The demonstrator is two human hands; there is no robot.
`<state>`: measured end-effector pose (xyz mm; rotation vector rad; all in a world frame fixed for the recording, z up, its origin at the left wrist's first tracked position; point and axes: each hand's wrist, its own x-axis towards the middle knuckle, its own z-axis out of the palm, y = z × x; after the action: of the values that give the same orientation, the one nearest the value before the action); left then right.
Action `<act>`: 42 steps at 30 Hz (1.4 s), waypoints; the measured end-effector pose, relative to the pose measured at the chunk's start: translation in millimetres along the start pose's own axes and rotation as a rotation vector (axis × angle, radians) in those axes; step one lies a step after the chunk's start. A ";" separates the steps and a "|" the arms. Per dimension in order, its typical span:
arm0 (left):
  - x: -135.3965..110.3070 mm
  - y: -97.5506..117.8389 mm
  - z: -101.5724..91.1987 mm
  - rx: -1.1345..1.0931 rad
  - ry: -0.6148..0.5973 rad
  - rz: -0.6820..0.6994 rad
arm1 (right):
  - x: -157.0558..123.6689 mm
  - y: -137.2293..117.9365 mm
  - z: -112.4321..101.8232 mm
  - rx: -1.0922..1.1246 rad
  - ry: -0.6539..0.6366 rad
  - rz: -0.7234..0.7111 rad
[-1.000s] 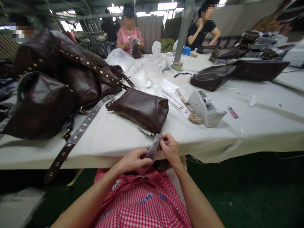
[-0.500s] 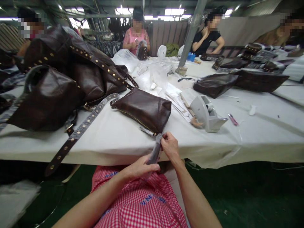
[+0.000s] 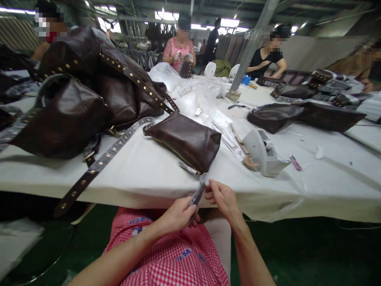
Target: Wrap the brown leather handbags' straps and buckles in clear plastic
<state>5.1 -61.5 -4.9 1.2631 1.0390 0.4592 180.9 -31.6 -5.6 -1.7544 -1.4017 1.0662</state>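
Observation:
A dark brown leather bag (image 3: 187,139) lies on the table in front of me, its zipper edge facing my way. From its near corner a strap (image 3: 199,195) in clear plastic film runs down over the table edge. My left hand (image 3: 180,214) is closed around the lower part of this strap. Just right of the strap's upper part is my right hand (image 3: 223,196), its fingers loosely bent and a little apart; any film at its fingertips is too small to make out. A zipper pull (image 3: 188,168), wrapped in plastic, rests beside the bag's corner.
A heap of brown bags (image 3: 65,119) and a long studded strap (image 3: 98,163) occupy the left. Right of the bag stand a grey tape dispenser (image 3: 262,155) and a small pink-handled tool (image 3: 295,163). More bags (image 3: 327,116), plastic sheets (image 3: 205,97) and several co-workers are farther back.
My left hand has gone from flat with the thumb out to wrapped around the strap. My right fingers have loosened from their pinch at the strap's top. The whole view has shifted slightly.

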 end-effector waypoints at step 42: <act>-26.7 -22.5 13.5 -0.443 -0.158 -0.156 | -37.4 11.3 12.5 0.505 -0.317 0.151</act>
<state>-2.4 -96.5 -16.1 0.8042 0.8366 0.4325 171.2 -70.6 -13.7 -1.3746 -1.0533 1.6701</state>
